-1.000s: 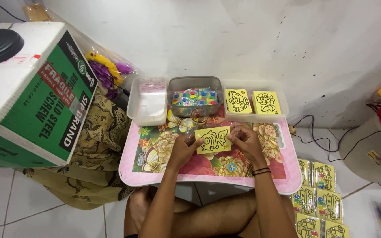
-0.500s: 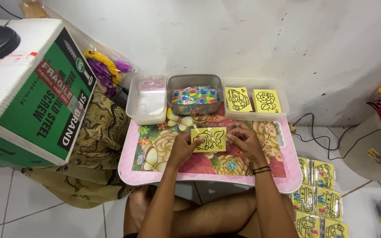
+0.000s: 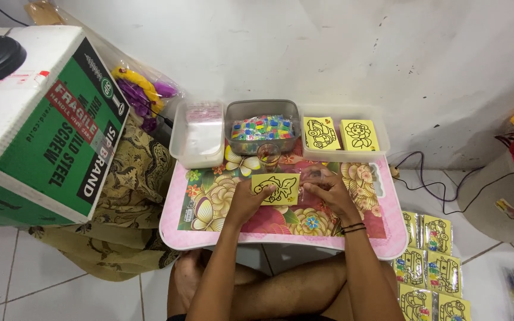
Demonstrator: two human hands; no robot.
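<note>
Box (image 3: 37,119) far left, beside pink floral worktop (image 3: 209,238). 3 tubs along back edge: clear (image 3: 197,134), grey w/ coloured bits (image 3: 263,125), clear w/ 2 yellow cards (image 3: 340,134). Small glass (image 3: 268,156) in front of grey tub. Yellow card (image 3: 275,189) mid-worktop, left hand (image 3: 246,202) fingers pinching its left edge, right hand (image 3: 325,193) fingers at right edge, grasping clear sleeve (image 3: 316,175).

Bare forearms, no sleeves; right wrist wears dark bands (image 3: 353,227) (two, thin).
</note>
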